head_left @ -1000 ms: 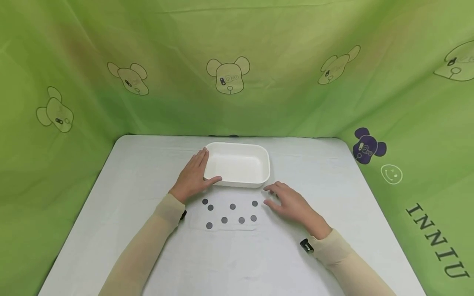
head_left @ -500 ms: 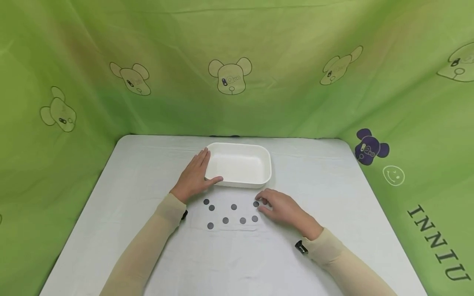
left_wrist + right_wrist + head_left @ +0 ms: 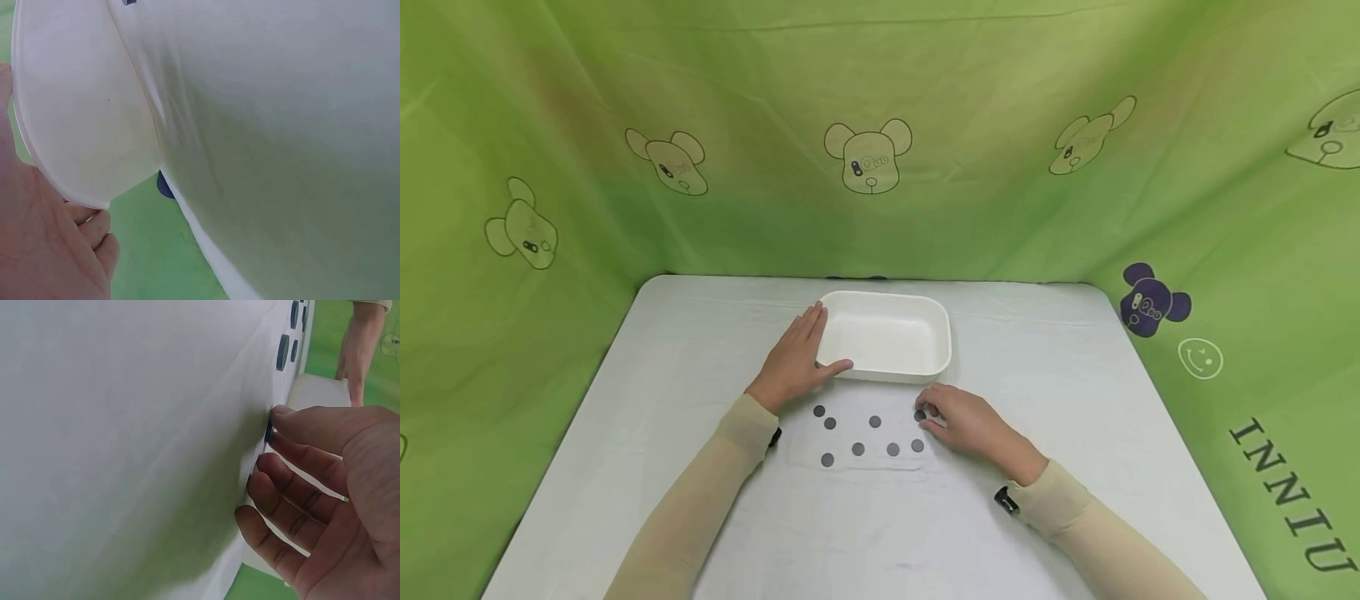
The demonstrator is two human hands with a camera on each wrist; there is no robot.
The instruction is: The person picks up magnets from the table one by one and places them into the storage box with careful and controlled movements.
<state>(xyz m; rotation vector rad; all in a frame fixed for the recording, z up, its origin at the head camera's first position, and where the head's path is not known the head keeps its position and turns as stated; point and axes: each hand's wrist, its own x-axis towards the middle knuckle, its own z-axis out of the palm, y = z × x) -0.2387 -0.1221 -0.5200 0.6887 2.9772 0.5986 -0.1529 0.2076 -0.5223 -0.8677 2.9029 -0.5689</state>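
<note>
A white rectangular tub (image 3: pixel 937 375) stands on the table beyond several small dark round discs (image 3: pixel 875 422). My left hand (image 3: pixel 790 360) lies along the tub's left side, fingers straight and thumb stretched over the front rim. In the left wrist view, its palm and fingertips (image 3: pixel 94 230) are against the outside of the tub (image 3: pixel 81 106). My right hand (image 3: pixel 966 419) is down at the table near the tub's front right corner. Its thumb and index finger pinch the far-right disc (image 3: pixel 269 429), which lies close against the cloth; the other fingers are bent beside it.
The remaining discs lie loosely in two uneven rows in front of the tub, such as one disc (image 3: pixel 827 460) at the near left. White cloth (image 3: pixel 820 533) covers the table. Green printed curtains (image 3: pixel 760 217) close in the back and both sides.
My right hand has moved left and its thumb and index finger have closed in on the far-right disc. The left hand keeps its place on the tub.
</note>
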